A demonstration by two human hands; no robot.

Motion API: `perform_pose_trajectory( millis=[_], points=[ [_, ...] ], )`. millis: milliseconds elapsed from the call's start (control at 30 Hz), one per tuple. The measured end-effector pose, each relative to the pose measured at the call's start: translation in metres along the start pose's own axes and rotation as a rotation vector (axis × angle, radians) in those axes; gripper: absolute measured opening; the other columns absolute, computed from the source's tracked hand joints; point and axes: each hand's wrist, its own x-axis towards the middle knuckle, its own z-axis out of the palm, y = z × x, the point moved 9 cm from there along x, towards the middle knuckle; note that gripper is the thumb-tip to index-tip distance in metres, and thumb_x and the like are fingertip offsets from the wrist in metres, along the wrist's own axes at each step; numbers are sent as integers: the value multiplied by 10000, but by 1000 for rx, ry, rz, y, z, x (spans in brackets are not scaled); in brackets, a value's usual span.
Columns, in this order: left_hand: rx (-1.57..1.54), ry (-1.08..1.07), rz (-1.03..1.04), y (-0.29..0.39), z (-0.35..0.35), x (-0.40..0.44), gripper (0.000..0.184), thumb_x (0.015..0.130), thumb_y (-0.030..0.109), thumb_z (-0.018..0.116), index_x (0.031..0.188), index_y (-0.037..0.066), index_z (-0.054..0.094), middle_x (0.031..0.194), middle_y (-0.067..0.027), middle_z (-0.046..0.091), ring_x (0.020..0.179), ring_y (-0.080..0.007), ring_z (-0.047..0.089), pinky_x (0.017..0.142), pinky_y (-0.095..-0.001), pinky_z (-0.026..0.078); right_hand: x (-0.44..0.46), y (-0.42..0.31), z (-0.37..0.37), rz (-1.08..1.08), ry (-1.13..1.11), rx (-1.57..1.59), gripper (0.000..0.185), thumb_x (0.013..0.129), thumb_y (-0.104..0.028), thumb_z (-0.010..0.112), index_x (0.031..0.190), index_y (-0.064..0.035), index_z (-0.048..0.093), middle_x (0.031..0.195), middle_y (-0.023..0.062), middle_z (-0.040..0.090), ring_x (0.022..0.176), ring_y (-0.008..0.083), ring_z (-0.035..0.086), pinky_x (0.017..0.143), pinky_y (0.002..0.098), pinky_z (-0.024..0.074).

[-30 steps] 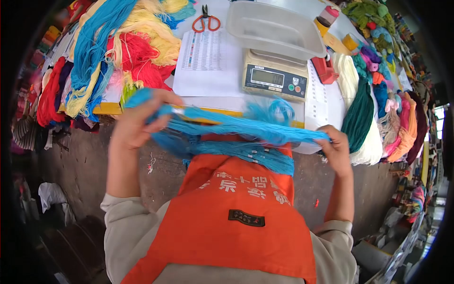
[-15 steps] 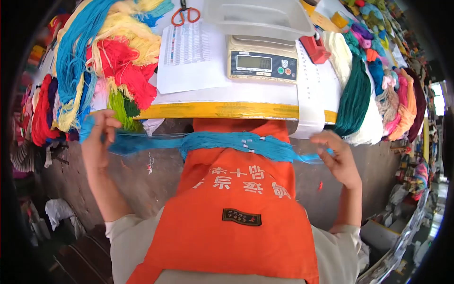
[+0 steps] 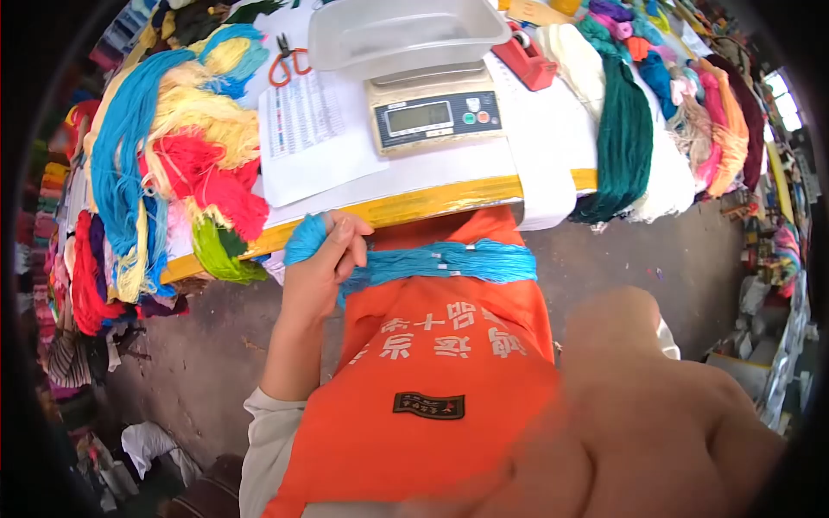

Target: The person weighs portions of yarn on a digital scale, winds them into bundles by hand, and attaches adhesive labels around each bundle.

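While the left hand (image 3: 315,272) is closed on a blue bunch (image 3: 305,239), the right hand (image 3: 643,423) looms blurred near the camera; whether its fingers are open or gripping cannot be told. The bunch shows at the top of the left fist, beside the table (image 3: 380,207). A blue hank (image 3: 488,262) lies across the waist of the apron (image 3: 432,457), with small white tabs (image 3: 439,257) on it. Whether bunch and hank connect cannot be determined.

Status, as judged: partway. The hank appears gathered and laid straight; the bunch is in hand, not laid out along it.

On the table, the scale (image 3: 436,118) bears a tub (image 3: 406,39). Scissors (image 3: 287,65) and a printed sheet (image 3: 302,129) lie to its left, the tape dispenser (image 3: 528,62) to its right, and green yarn (image 3: 623,129) hangs at the edge.
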Motion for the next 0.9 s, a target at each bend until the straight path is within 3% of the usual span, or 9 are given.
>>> perform_pose_trajectory(
  millis=[67,133,167,433,533,900],
  points=[
    [15,25,1,-4,1,0,261,1027,232,517,974,5,635,682,-23,588,512,-32,345,469,-190,243,17,8,5,8,19,-22,447,975,-323,530,1178,70,595,1138,213,651,1053,328,639,944,421,473],
    [37,20,11,-5,2,-1,252,1028,217,512,981,3,637,685,-21,591,512,-26,346,469,-188,242,15,-31,9,6,22,-32,448,973,-322,535,1184,69,591,1140,213,650,1053,328,639,943,421,473],
    [38,18,-13,-6,3,-1,251,1027,217,516,982,4,640,687,-23,595,514,-26,350,472,-187,248,18,6,16,4,19,-36,449,971,-322,537,1186,68,589,1140,213,649,1053,328,638,942,421,473],
    [51,-3,-5,-12,7,-4,247,1023,215,522,972,11,653,687,-10,596,526,-29,383,475,-193,276,33,14,32,11,7,-14,458,960,-321,557,1209,63,572,1146,212,646,1055,326,635,938,422,474],
    [52,-28,-15,-15,8,-5,234,1020,205,530,975,15,660,689,-4,593,534,-28,398,480,-194,301,8,-23,19,1,-7,31,462,956,-321,564,1218,61,566,1148,212,644,1056,326,634,937,423,474],
    [36,-34,-36,-16,12,-7,219,1012,188,538,964,16,665,671,-6,587,523,-30,378,473,-195,279,-5,-4,-24,11,36,136,485,941,-319,591,1249,53,543,1155,211,639,1058,324,631,931,424,475]
  ],
)
